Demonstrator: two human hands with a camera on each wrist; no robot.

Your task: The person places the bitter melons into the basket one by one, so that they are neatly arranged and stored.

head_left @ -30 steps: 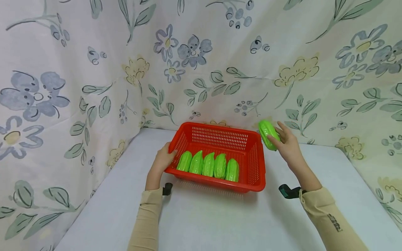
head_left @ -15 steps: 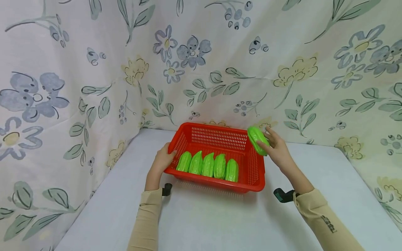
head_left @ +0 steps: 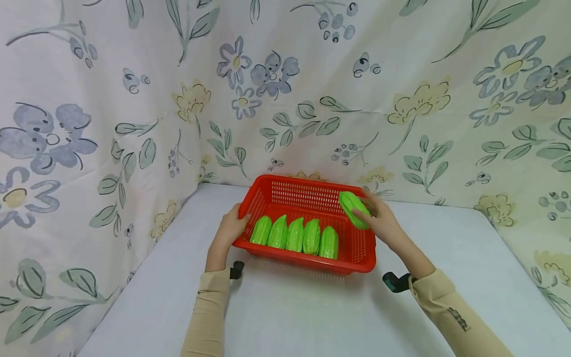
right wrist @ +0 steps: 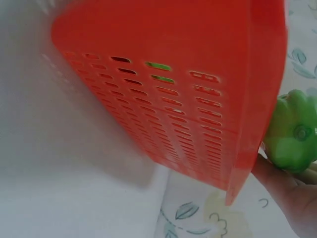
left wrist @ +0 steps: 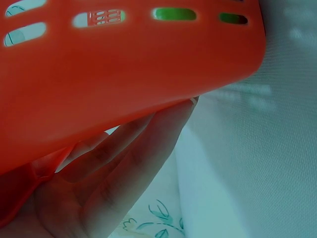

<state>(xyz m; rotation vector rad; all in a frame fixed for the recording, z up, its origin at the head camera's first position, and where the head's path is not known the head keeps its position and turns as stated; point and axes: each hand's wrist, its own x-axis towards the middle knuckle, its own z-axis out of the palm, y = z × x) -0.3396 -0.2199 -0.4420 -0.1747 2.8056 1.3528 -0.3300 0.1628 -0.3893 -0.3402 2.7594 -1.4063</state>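
A red plastic basket (head_left: pixel 294 256) with slotted walls stands mid-table in the head view. My left hand (head_left: pixel 231 227) grips its left rim, thumb over the inside; in the left wrist view the fingers (left wrist: pixel 148 148) lie against the outer wall. My right hand (head_left: pixel 380 220) holds a bright green, ribbed bitter melon (head_left: pixel 354 210) over the basket's right end, between thumb and fingers. In the right wrist view that bitter melon (right wrist: pixel 295 131) shows end-on beyond the rim. A row of several similar bitter melons (head_left: pixel 295 235) lies along the near wall inside the basket.
The basket rests on a white table (head_left: pixel 303 317), with bare floor inside it behind the row and at the right end. Floral cloth (head_left: pixel 285 89) hangs close behind the table and along the left. Black wrist mounts (head_left: pixel 396 281) jut out from both sleeves.
My right hand has carried the bitter melon leftward and down, from beside the basket's right rim to over its inside. The left hand and basket have stayed put.
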